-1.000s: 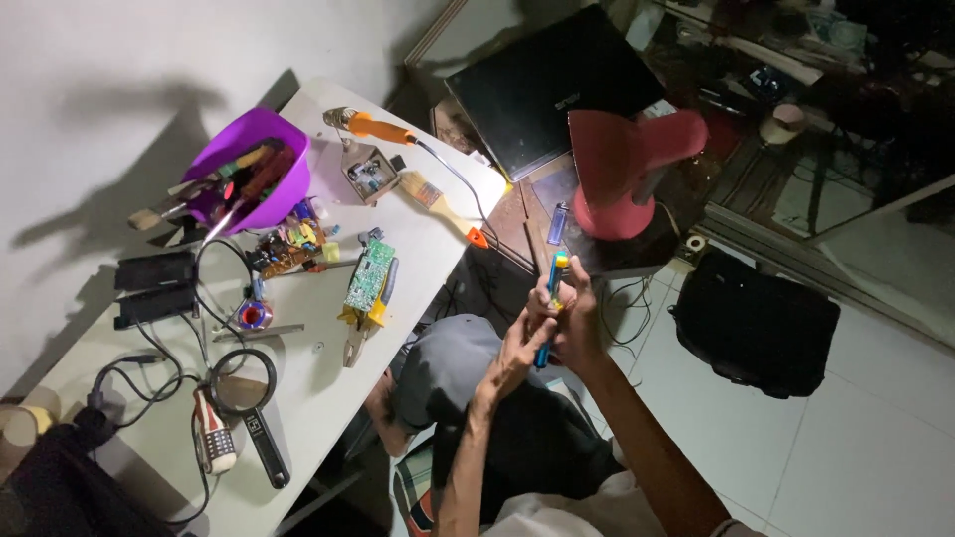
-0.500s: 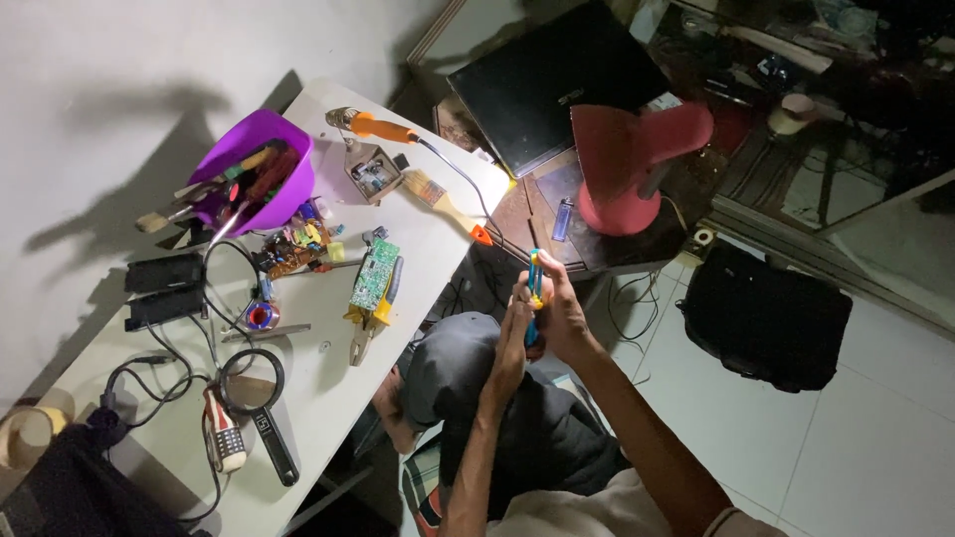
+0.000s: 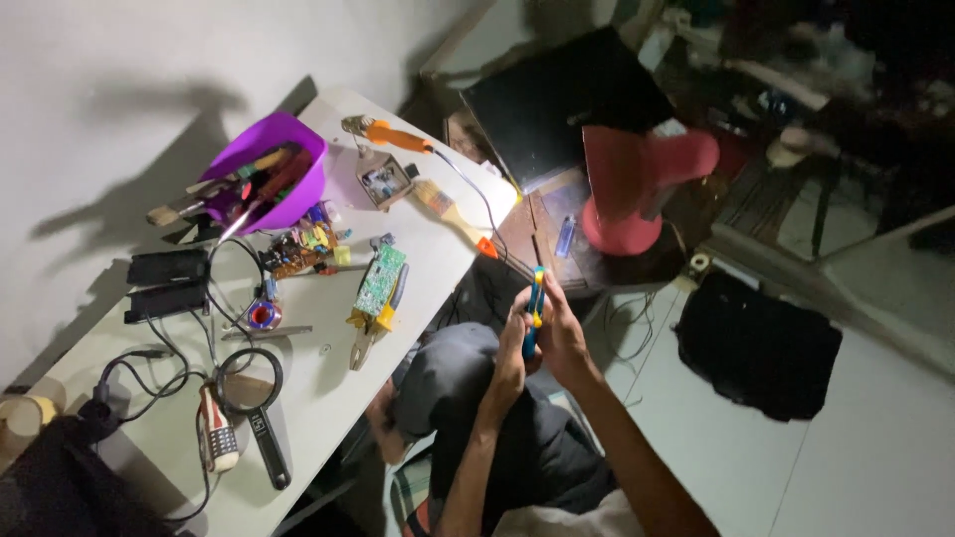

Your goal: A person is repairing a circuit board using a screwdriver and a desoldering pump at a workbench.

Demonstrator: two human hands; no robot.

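My left hand and my right hand meet in front of me, off the table's right edge and above my knee. Both grip a slim tool with a blue and yellow handle, held roughly upright between the palms. Its tip is hidden by my fingers. The nearest thing on the white table is a green circuit board with pliers beside it.
A purple bowl of tools, a soldering iron with an orange handle, a paintbrush, a magnifying glass, black cables and a second circuit board lie on the table. A red chair and a black bag stand on the floor.
Both hands stay closed on the blue and yellow tool; they have drifted slightly down and left in view as my head shifted. The table things have not moved.
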